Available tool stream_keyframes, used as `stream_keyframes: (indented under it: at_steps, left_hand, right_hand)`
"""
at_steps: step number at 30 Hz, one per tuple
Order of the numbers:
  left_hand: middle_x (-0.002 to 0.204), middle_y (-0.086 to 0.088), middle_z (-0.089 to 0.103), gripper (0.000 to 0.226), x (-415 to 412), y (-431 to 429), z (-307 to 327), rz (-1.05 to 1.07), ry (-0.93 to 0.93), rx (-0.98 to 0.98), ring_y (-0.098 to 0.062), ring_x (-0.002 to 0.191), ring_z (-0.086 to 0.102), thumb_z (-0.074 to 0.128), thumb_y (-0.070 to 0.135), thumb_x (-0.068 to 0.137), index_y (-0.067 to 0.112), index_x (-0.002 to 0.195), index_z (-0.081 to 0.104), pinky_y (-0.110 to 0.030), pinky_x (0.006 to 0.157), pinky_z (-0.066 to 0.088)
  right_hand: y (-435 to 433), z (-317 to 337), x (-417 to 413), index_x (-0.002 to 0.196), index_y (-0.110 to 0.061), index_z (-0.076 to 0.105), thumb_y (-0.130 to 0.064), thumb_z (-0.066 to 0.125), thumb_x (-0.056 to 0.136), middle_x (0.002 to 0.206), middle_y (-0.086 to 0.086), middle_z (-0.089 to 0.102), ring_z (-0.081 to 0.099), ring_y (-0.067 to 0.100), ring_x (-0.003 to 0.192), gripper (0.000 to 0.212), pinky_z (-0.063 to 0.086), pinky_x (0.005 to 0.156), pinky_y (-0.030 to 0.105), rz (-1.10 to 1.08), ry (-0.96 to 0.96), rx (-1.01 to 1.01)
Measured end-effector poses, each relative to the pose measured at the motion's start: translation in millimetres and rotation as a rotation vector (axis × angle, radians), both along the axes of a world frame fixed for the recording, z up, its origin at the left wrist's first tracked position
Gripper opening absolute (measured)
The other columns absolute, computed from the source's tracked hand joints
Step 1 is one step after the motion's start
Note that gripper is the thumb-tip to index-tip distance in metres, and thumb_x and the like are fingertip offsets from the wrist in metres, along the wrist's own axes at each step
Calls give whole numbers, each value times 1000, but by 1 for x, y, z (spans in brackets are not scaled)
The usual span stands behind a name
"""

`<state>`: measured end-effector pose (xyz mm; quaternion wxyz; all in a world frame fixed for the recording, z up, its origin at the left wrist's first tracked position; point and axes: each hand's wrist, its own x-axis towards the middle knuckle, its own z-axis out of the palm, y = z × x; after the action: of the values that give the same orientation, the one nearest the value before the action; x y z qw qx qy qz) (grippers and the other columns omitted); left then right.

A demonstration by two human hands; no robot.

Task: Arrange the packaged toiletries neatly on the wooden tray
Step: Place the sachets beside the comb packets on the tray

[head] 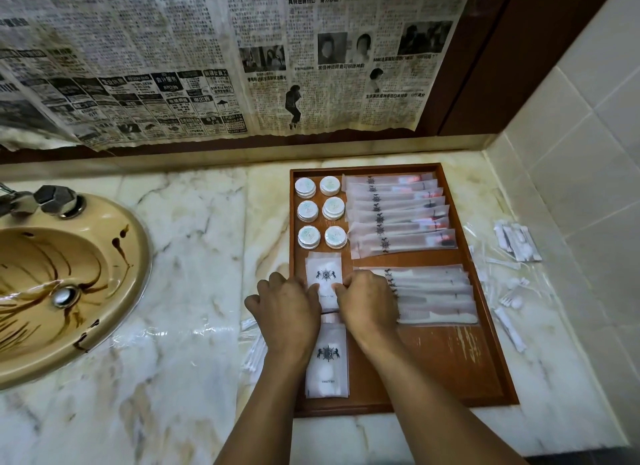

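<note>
the wooden tray (485,360) sits on the marble counter (194,239), right of the sink (69,257). the left hand (284,309) and right hand (367,302) curl their fingers (280,281) onto the two sides of a white packet (324,277) (it has a dark wheel mark) at the tray's near left. round soaps (320,217) sit far left, with long packets (398,215) beside them.

the fingers (360,283) hide the lower corners of the white sachet (324,274) between them; i can't read its blurred print.
</note>
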<state>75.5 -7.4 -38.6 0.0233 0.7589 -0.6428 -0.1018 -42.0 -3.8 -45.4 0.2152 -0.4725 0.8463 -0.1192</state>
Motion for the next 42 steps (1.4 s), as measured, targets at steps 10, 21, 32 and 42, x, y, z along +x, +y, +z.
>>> stream_keyframes:
  at_steps: [10,21,32,42]
  left_hand:
    - [106,1,59,20,4,-2,-12,10,136,61,-23,107,53,62,42,96,27,103,74,-42,89,33]
    - [107,0,57,17,5,0,-17,18,192,26,-24,107,53,65,37,94,26,104,73,-44,92,33]
    - [108,-5,61,25,24,10,-18,-40,510,10,-27,107,60,60,27,99,23,120,72,-45,94,46]
    - [99,7,66,17,76,39,-10,78,704,-153,1,85,61,69,17,94,23,110,74,-19,78,46]
  right_hand:
    - [0,1,5,93,-14,73,-45,72,87,94,8,73,69,32,89,32,48,66,31,42,1,32]
    - [10,4,10,99,-17,71,-43,66,93,99,6,72,69,30,91,28,45,64,32,93,68,-11]
    - [17,11,5,99,-19,74,-47,65,93,96,5,74,68,28,89,30,44,62,29,58,-16,-26]
    - [42,14,-16,85,-16,72,-34,71,90,81,-3,74,68,19,78,19,57,68,34,113,-162,-154]
